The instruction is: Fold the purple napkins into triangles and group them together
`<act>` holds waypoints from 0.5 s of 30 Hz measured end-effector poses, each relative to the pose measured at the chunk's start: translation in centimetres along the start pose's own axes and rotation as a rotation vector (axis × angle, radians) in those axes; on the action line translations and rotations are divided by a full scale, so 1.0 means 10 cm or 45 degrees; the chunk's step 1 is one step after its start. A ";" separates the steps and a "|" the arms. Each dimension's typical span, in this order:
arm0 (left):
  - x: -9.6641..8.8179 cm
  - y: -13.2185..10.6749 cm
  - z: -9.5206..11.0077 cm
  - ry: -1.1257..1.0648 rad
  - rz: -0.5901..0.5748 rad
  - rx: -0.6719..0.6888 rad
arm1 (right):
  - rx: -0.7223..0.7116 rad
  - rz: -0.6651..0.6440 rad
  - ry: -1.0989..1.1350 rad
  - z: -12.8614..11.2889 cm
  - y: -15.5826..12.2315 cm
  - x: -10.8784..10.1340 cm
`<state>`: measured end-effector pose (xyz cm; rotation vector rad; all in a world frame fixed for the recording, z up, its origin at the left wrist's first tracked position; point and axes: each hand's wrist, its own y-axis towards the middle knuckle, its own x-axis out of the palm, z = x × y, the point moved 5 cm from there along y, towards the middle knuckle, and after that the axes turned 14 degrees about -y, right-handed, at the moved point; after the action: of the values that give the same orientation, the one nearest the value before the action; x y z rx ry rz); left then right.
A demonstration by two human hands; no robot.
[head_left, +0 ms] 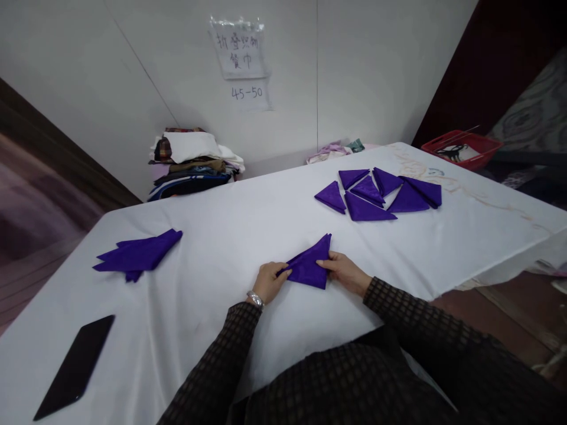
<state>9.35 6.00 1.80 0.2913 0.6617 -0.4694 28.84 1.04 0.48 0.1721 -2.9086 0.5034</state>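
A purple cloth napkin (308,265), folded into a triangle, is between my two hands over the white-covered table. My left hand (269,282) pinches its left corner, thumb on top. At its right side my right hand (345,270) grips the edge, with the thumb on the upper face and the fingers partly hidden behind. The napkin's upper corner points up and away from me. Farther off to the right lie several purple napkins folded into triangles (370,206). Another purple napkin bundle (142,252), loosely layered with pointed ends, rests on the left of the table.
A black flat slab (75,369), like a phone or tablet, lies at the near left. Stacked clothes (192,165) stand by the wall behind the table's far edge. A red basket (465,150) is at the far right. Handwritten paper signs (241,56) hang on the wall.
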 end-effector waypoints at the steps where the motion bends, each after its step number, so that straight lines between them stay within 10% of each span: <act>1: 0.00 0.00 0.00 0.002 -0.005 -0.002 | 0.001 0.023 -0.030 -0.03 0.02 -0.03; 15: 0.01 0.02 -0.03 0.008 0.012 0.043 | -0.017 0.202 -0.293 -0.30 0.19 -0.27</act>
<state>9.36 6.22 1.53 0.3276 0.6587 -0.4714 31.72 4.09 2.07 -0.0044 -3.1669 0.5204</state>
